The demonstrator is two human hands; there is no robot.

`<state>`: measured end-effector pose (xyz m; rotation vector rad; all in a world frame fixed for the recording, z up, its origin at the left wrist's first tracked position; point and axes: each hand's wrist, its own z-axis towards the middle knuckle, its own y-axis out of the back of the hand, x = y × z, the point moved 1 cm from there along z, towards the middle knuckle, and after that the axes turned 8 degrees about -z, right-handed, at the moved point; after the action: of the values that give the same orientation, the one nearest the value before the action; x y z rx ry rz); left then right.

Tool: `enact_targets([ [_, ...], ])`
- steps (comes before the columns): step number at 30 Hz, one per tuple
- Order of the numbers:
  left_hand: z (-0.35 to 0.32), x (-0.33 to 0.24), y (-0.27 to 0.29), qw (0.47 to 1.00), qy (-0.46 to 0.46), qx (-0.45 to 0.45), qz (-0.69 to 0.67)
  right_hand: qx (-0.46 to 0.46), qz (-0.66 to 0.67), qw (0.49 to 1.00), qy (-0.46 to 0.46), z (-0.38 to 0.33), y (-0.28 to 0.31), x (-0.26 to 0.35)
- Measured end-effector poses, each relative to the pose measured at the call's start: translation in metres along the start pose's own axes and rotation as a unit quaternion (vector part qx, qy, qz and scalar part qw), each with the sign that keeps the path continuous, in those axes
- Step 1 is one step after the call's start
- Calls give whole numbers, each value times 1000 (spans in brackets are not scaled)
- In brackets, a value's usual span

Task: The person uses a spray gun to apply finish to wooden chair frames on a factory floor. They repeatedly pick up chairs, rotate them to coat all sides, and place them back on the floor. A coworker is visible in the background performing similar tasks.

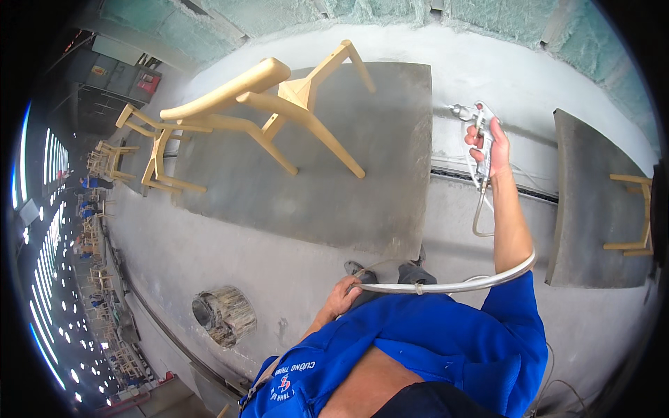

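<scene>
My right hand [499,150] is raised at the right, its fingers wrapped round a silver spray gun [483,143] whose nozzle points left. Below the gun a thin hose [477,219] loops down beside my forearm. My left hand [341,296], low in front of my body, is closed on a clear, whitish hose [446,287], which curves across to my right elbow. Ahead and to the left, a pale wooden chair frame [300,94] with a curved back rail sits on a grey board [362,209]. The spray gun is apart from the chair.
Another wooden chair frame [159,150] stands farther left. At the right is a second grey board [592,230] with part of a chair [631,212]. A crusted bucket-like container [233,317] rests on the floor, left of me. Pale green, fuzzy wall panels [509,28] line the back.
</scene>
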<state>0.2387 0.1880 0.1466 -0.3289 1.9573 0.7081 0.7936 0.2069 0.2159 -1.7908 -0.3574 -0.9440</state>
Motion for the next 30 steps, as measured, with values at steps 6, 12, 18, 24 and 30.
enact_targets([
  [6, -15, -6, -18, 1000, 7, -13, 7, 6, -3, 998, -63, 4, 12, -7],
  [12, -23, 2, -12, 998, 56, -6, 12, -76, -159, 974, -140, 0, 27, -32],
  [18, -28, -5, 7, 1000, -15, 0, -18, 185, 148, 971, -24, -26, 29, -33],
  [24, -38, 6, 53, 996, 31, 35, -72, 70, 124, 987, -69, -48, 35, -107],
  [30, -62, 83, 142, 997, 27, 50, -43, -214, 6, 972, -99, -114, 25, -262],
])
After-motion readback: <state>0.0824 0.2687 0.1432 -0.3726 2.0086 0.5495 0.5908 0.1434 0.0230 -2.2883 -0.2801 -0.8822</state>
